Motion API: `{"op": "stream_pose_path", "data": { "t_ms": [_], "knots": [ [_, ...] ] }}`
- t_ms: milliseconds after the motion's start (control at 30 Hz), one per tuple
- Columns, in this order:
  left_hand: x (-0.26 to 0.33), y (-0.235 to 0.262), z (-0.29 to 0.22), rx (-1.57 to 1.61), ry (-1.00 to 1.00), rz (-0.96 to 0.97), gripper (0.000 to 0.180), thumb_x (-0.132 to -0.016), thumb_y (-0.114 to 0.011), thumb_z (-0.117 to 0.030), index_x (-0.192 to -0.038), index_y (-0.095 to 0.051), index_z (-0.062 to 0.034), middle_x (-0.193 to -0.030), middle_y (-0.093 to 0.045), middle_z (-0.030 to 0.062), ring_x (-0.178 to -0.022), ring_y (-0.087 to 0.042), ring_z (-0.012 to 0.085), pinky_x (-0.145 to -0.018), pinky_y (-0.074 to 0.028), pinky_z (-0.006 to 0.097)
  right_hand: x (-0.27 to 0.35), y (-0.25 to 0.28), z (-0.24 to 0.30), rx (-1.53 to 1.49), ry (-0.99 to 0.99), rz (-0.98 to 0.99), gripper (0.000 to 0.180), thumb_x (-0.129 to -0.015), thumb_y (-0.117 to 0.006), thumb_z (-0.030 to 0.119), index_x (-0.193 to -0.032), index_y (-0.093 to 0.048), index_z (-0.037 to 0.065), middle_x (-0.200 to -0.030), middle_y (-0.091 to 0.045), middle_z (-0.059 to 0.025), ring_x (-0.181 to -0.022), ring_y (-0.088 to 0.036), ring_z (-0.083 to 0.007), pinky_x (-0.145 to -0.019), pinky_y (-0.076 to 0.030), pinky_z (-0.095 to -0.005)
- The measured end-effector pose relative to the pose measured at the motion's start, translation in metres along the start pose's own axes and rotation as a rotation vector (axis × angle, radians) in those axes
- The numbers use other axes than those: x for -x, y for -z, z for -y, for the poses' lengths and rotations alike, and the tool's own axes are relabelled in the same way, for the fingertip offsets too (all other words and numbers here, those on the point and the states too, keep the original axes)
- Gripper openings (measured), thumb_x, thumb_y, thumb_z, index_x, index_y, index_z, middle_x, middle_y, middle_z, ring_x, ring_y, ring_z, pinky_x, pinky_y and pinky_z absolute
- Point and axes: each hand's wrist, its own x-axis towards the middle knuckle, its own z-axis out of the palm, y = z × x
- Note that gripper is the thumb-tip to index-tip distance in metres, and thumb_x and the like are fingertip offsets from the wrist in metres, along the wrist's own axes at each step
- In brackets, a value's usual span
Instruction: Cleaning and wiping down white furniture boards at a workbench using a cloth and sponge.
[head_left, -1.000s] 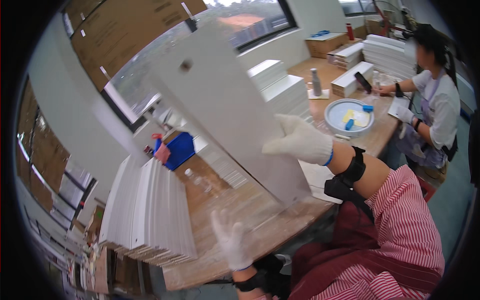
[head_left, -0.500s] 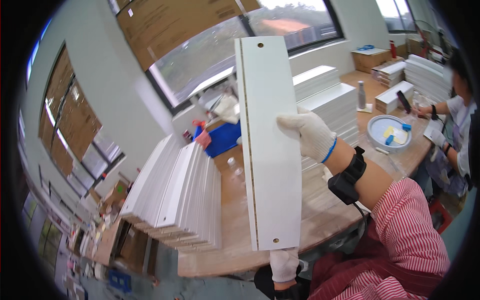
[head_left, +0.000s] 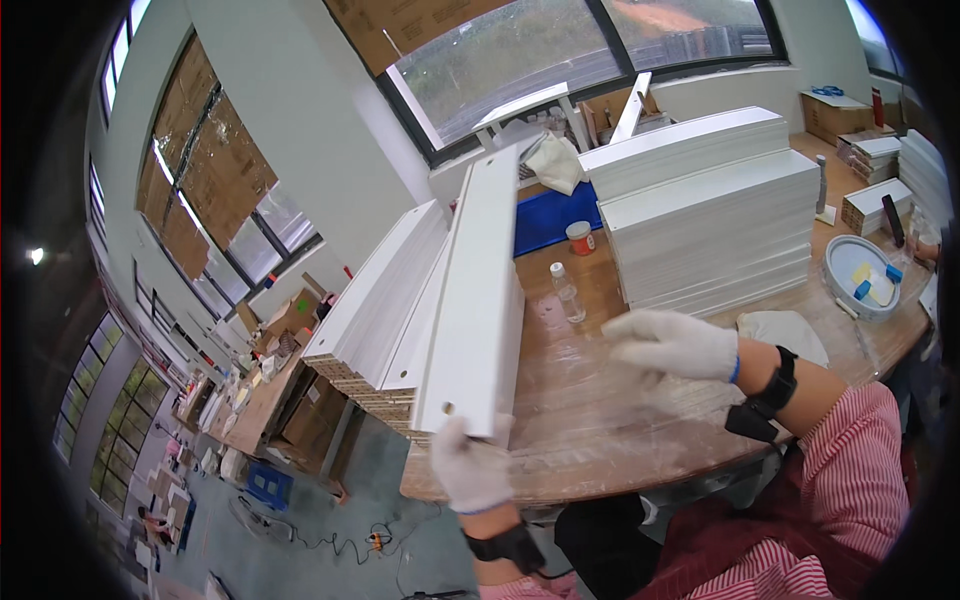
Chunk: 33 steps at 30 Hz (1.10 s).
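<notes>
My left hand (head_left: 472,465), in a white glove, grips the near end of a long white board (head_left: 478,290) with small holes near its ends. The board lies tilted against a slanted stack of white boards (head_left: 385,300) at the left of the wooden table (head_left: 600,400). My right hand (head_left: 672,344), also gloved, hovers above the tabletop to the right of the board, fingers spread, holding nothing. A black band sits on each wrist.
A tall stack of white boards (head_left: 715,215) stands at the back right. A clear plastic bottle (head_left: 566,291), a small red-lidded cup (head_left: 579,237), a blue mat (head_left: 545,218) and a round tray (head_left: 866,278) sit on the table. Another person's arm shows at the far right edge.
The board went from upright in both hands down onto the slanted stack at the left. My right hand let go of it and now hovers over the table.
</notes>
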Motion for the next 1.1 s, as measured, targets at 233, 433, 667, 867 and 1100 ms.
{"op": "stream_pose_path", "data": {
  "t_ms": [233,433,667,867,1100],
  "knots": [
    [-0.102,0.019,-0.055,-0.18,0.023,-0.058,0.019,-0.091,-0.063,-0.004,-0.109,-0.062,-0.0017,-0.105,-0.069,0.0114,-0.097,-0.069,0.0307,-0.087,-0.064,0.051,0.059,0.015,-0.015,0.077,-0.148,0.016,0.055,-0.102,-0.062,0.024,-0.149,-0.048,0.0,-0.114,-0.069,-0.0146,-0.091,-0.071,-0.0173,-0.078,-0.06,-0.0322],
    [-0.118,0.039,-0.063,-0.317,0.005,-0.115,0.015,-0.098,-0.066,-0.015,-0.102,-0.063,-0.0014,-0.094,-0.068,0.011,-0.08,-0.07,0.0256,-0.069,-0.066,0.04,0.072,0.025,-0.021,0.048,-0.228,-0.09,0.054,-0.1,-0.063,0.021,-0.148,-0.049,0.001,-0.112,-0.071,-0.013,-0.093,-0.072,-0.0173,-0.076,-0.06,-0.0307],
    [-0.094,0.069,-0.089,-1.279,-0.169,-0.401,0.039,-0.102,-0.066,-0.04,-0.086,-0.062,-0.005,-0.073,-0.065,0.0065,-0.06,-0.064,0.018,-0.05,-0.05,0.032,0.076,0.017,-0.031,0.062,-0.174,-0.081,0.048,-0.099,-0.062,0.013,-0.144,-0.055,0.002,-0.111,-0.072,-0.0135,-0.093,-0.072,-0.0163,-0.078,-0.061,-0.0309],
    [-0.09,0.062,-0.053,-1.643,-1.407,-0.096,0.018,-0.099,-0.068,-0.015,-0.106,-0.072,0.0011,-0.108,-0.07,0.0187,-0.103,-0.066,0.0372,-0.097,-0.052,0.043,0.088,0.027,-0.054,-0.008,-0.207,-0.102,0.045,-0.098,-0.06,0.007,-0.141,-0.055,-0.004,-0.111,-0.072,-0.0147,-0.093,-0.071,-0.0173,-0.079,-0.06,-0.0298],
    [-0.114,0.077,-0.036,-1.794,-1.279,-0.034,0.024,-0.1,-0.065,-0.021,-0.108,-0.073,-0.0001,-0.118,-0.07,0.0188,-0.118,-0.062,0.0387,-0.106,-0.046,0.048,0.105,0.019,-0.064,0.065,-0.228,-0.106,0.043,-0.097,-0.06,0.005,-0.139,-0.056,-0.005,-0.111,-0.072,-0.0147,-0.091,-0.071,-0.0162,-0.078,-0.06,-0.0289]
  ]
}}
